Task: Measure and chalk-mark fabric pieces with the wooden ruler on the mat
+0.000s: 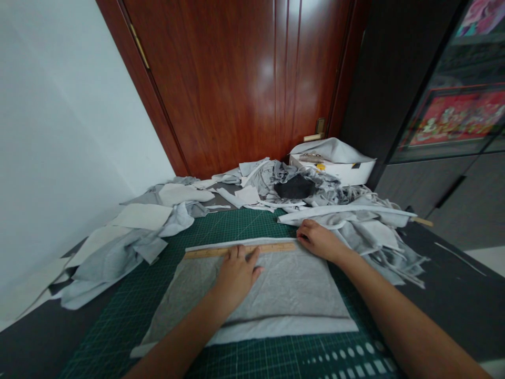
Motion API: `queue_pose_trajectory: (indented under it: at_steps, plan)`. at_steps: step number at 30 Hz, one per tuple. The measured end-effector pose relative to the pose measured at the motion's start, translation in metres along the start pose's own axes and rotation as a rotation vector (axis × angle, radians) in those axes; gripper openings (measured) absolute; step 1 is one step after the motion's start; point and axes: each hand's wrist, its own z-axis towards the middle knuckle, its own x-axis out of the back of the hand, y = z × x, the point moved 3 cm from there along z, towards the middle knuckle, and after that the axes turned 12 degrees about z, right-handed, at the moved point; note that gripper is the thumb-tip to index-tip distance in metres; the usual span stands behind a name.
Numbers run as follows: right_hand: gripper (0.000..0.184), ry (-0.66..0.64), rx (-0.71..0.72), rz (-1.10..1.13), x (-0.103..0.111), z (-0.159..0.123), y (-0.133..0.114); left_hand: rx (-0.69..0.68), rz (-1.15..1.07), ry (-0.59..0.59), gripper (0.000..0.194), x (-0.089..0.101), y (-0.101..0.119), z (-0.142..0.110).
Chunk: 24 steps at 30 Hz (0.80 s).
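A grey fabric piece lies flat on the green cutting mat. A wooden ruler rests along the fabric's far edge. My left hand lies flat on the fabric with its fingers stretched out, fingertips pressing on the ruler. My right hand sits at the ruler's right end, at the fabric's far right corner, with its fingers curled together; whatever they pinch is too small to make out.
Heaps of grey and white fabric scraps lie left of the mat, more scraps at the right and back. A white box stands before the wooden door. A dark cabinet stands at right.
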Motion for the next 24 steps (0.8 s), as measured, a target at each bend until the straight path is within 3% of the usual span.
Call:
queue_pose_trajectory:
  at_steps: [14, 24]
  plan:
    - [0.014, -0.015, 0.012, 0.033, -0.001, 0.0, 0.002, -0.037, -0.136, 0.125, 0.04, -0.005, 0.002, -0.005]
    - [0.014, 0.003, 0.013, 0.035, -0.003, 0.0, 0.005, -0.181, -0.207, 0.155, 0.033, 0.004, 0.01, -0.009]
